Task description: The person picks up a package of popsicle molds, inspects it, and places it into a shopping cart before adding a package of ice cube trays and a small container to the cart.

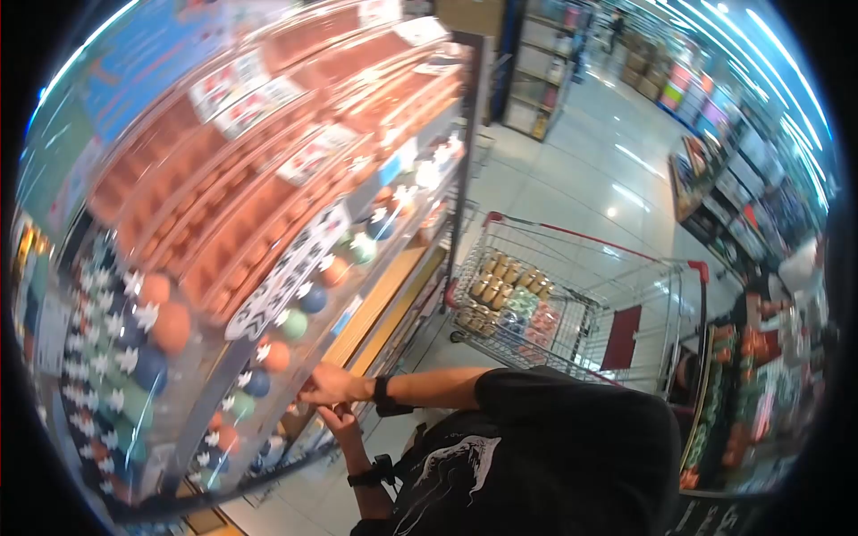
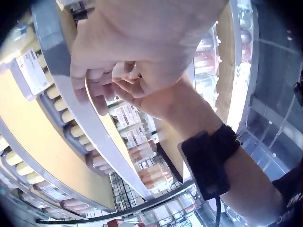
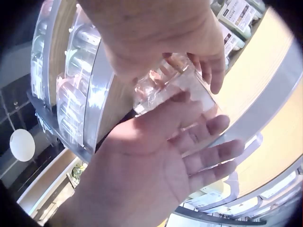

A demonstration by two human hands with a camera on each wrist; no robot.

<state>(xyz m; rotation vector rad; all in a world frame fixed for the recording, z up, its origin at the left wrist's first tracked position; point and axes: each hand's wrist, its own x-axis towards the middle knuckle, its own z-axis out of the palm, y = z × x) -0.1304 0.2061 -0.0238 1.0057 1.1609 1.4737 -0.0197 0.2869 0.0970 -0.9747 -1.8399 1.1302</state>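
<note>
At the shelf front my right hand [image 1: 335, 384] reaches in from above, with my left hand [image 1: 340, 418] just below it. In the right wrist view, a clear plastic pack [image 3: 194, 90] with pinkish contents and a pale face sits between both hands. My right hand's fingers [image 3: 211, 71] curl over its far side. Palm toward that camera, my left hand lies under the pack, fingers loosely spread, thumb [image 3: 177, 101] overlapping the pack's lower edge. Seen from the left wrist, left fingers hang bent in front of a shelf edge [image 2: 71, 90]; the pack is mostly hidden there.
Rows of orange, blue and green rounded items [image 1: 277, 355] with white star-shaped tops line the shelf. Salmon-coloured ribbed trays [image 1: 223, 192] rise above them. Behind me stands a wire shopping cart [image 1: 590, 326] holding packed goods. A tiled aisle [image 1: 572, 170] runs past other shelving.
</note>
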